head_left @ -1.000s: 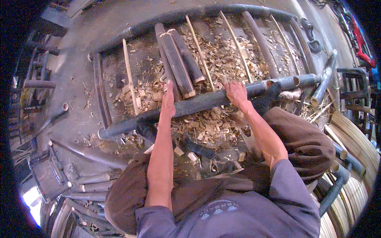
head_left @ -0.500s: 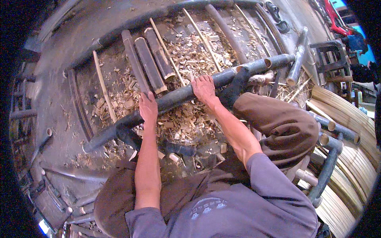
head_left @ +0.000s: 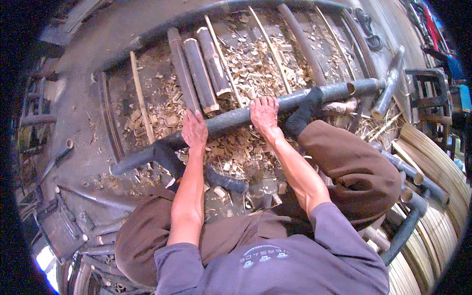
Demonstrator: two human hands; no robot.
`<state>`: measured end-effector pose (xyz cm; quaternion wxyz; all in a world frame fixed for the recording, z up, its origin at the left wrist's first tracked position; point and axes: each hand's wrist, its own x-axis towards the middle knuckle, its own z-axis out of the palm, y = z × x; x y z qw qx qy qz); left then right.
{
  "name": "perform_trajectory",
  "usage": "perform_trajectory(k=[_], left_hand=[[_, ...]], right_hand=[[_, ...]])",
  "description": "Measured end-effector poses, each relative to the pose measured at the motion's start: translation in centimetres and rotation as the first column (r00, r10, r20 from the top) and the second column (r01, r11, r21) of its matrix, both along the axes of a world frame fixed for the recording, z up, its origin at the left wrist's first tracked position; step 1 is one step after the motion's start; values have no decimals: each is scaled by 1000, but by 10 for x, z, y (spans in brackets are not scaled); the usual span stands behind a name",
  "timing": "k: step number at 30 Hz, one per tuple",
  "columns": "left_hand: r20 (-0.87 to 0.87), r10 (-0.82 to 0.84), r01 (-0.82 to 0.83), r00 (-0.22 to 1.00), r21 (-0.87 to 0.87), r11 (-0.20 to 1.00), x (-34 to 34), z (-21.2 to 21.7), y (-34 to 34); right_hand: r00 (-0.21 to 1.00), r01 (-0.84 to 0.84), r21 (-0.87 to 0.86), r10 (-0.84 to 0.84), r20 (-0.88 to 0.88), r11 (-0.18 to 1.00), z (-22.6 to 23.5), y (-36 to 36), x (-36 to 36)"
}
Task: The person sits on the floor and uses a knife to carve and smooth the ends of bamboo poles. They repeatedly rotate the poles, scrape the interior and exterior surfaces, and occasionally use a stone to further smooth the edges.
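A long dark bamboo pole (head_left: 227, 121) runs across in front of me, the near side of a ladder-like frame. My left hand (head_left: 195, 129) is closed over it, fingers and thumb against the lower end of a dark bamboo crosspiece (head_left: 184, 73). To the right, my right hand (head_left: 265, 115) wraps over the same pole, knuckles up; its thumb is hidden. Two short thick bamboo pieces (head_left: 201, 76) (head_left: 213, 64) lie beside that crosspiece. Pale thin slats (head_left: 270, 49) span the frame. My legs in brown trousers are bent on both sides, with dark ankle coverings against the pole.
Wood chips (head_left: 246, 147) cover the floor inside and under the frame. At the right lie a short bamboo tube (head_left: 388, 83), a dark stool (head_left: 428, 93), bamboo joints (head_left: 413, 206) and a stack of pale slatted panels (head_left: 437, 182). Dark sandals (head_left: 368, 29) rest beyond the frame.
The frame and both hands sit a little farther right and higher in the picture; much of the surroundings has shifted too. Both hands keep their hold on the pole.
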<state>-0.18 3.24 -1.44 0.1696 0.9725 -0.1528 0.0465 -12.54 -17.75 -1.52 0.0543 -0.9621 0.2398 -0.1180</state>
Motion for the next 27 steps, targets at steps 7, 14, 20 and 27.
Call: perform_trajectory(k=[7,14,20,27], left_hand=[[-7,24,-24,1000,-7,1000,-1,6,-4],[-121,112,-122,986,-78,989,1,8,0],[-28,13,-16,1000,-100,995,-15,18,-39],[-328,-24,7,944,-53,999,-4,19,-90]], right_hand=[[993,85,208,-101,67,974,14,2,18],[942,-197,221,247,-226,955,57,32,102],[992,-120,471,123,24,874,71,5,105],[714,-508,703,-700,21,-497,100,-12,9]])
